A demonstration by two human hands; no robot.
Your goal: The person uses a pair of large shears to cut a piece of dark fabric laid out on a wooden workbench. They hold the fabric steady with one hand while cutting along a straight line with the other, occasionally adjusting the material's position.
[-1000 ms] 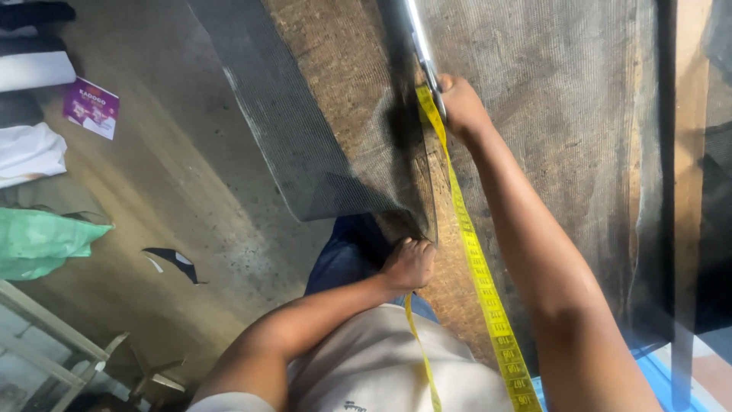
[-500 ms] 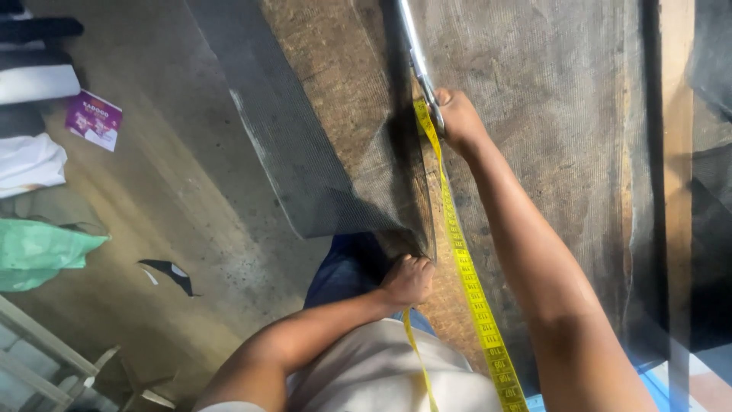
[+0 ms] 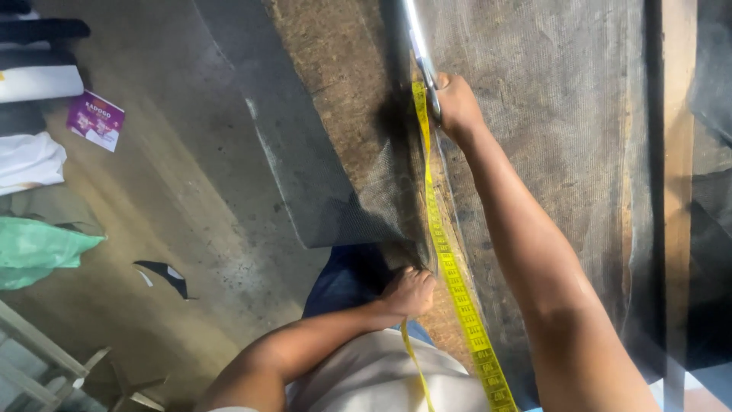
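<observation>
1. Two hands are working along one line here: we are seeing the right hand (image 3: 456,105) with its fingers curled around the handle end of a long metal tool (image 3: 418,46) (it looks like scissors, though we cannot tell for sure), and it is pressing down on the upper end of the yellow tape measure (image 3: 450,278).
2. Nearer to the body, the left hand (image 3: 410,291) is clenching its fingers over the lower part of the tape, pinning it at the near edge of the dark mesh sheet (image 3: 549,175).
3. Between the two hands, the tape is lying stretched and straight on the sheet, while its free end is trailing down past the left hand across the white shirt (image 3: 374,378).
4. Spreading outward, the mesh sheet is lying over a brown worn board (image 3: 335,91), with a grey flap of the sheet (image 3: 297,160) folding out to the left.
5. Well apart on the concrete floor (image 3: 175,229), we are noticing a purple leaflet (image 3: 94,120), a green bag (image 3: 38,250), some white cloth (image 3: 27,162) and a small dark scrap (image 3: 166,276).
</observation>
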